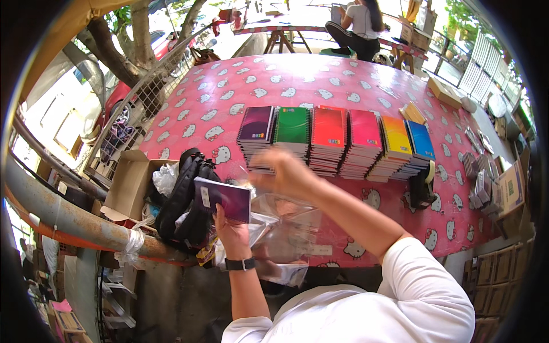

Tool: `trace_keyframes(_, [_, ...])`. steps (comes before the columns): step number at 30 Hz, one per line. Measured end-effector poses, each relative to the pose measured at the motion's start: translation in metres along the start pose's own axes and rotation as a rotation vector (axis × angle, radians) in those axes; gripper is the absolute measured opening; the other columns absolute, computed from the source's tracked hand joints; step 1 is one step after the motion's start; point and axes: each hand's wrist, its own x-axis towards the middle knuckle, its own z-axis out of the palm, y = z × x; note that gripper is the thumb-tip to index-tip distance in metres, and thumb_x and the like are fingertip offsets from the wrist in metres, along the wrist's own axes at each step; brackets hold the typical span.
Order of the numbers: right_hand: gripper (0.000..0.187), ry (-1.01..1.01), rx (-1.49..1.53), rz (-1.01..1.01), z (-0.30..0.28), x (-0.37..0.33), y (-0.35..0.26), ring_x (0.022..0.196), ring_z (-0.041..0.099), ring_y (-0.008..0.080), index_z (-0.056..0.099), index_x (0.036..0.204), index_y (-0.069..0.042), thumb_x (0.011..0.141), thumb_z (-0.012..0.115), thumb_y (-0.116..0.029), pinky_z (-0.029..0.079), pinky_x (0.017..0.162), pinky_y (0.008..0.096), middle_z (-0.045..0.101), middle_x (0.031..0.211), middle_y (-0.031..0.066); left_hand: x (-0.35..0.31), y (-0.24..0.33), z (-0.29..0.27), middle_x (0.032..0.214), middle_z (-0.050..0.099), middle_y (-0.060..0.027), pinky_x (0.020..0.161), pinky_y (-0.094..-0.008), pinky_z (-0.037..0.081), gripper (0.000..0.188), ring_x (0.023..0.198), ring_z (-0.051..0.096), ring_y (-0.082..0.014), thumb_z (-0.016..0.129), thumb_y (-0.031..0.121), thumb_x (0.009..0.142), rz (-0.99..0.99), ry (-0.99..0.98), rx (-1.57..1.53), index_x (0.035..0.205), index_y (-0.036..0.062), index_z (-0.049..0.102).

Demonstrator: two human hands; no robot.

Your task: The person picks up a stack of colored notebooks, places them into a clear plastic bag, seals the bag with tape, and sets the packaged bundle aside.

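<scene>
My left hand point(231, 233), with a dark watch strap on its wrist, grips a purple notebook point(235, 204) by its lower edge and holds it raised at the table's near side. Smeared by motion, my right hand point(284, 171) hovers just above and right of that notebook, so its fingers cannot be read. Beyond it stands a stack of purple spiral notebooks point(255, 126), its lower part hidden by the hand. Rightward in a row come stacks of green point(293, 127), red point(329, 130), pink point(365, 130), yellow point(397, 136) and blue point(421, 142) notebooks. Clear plastic sleeves point(289, 231) lie beneath my right forearm.
A pink patterned cloth point(189, 108) covers the table. Left are a black bag point(184, 206) and an open cardboard box point(127, 186). A black tape dispenser point(423, 188) stands near the blue stack. More bundles point(480, 177) sit at the right edge. Another person point(361, 26) sits far back.
</scene>
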Motion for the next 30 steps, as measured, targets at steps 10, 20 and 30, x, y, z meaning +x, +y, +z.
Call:
trace_keyframes(10, [0.023, 0.424, -0.144, 0.068, -0.07, -0.018, -0.001, 0.08, 0.061, 0.0182, 0.062, 0.107, -0.003, 0.086, 0.058, -0.01, 0.047, 0.071, 0.0276, 0.065, 0.08, 0.0103, -0.021, -0.063, -0.022, 0.109, 0.058, -0.0061, 0.079, -0.0306, 0.051, 0.032, 0.094, 0.06, -0.0174, 0.057, 0.012, 0.091, -0.066, -0.077, 0.647, 0.121, 0.0062, 0.047])
trace_keyframes(20, [0.03, -0.124, 0.521, 0.674, -0.138, -0.191, 0.031, 0.085, 0.053, 0.0072, 0.061, 0.115, -0.001, 0.086, 0.055, 0.002, 0.045, 0.076, 0.0228, 0.06, 0.09, 0.0006, -0.075, -0.148, -0.009, 0.113, 0.059, -0.0063, 0.089, -0.028, 0.045, 0.042, 0.102, 0.057, -0.0139, 0.059, 0.02, 0.09, -0.746, -0.25, 0.559, 0.127, 0.0036, 0.046])
trace_keyframes(30, [0.034, 0.118, -0.697, -0.046, -0.099, -0.06, 0.047, 0.102, 0.053, 0.0286, 0.06, 0.105, -0.007, 0.077, 0.068, -0.024, 0.045, 0.087, 0.0407, 0.058, 0.102, 0.0108, -0.091, -0.207, -0.034, 0.101, 0.064, -0.0139, 0.085, -0.0341, 0.045, 0.051, 0.096, 0.06, -0.0239, 0.074, 0.013, 0.071, -0.264, -0.66, 1.337, 0.115, -0.0026, 0.054])
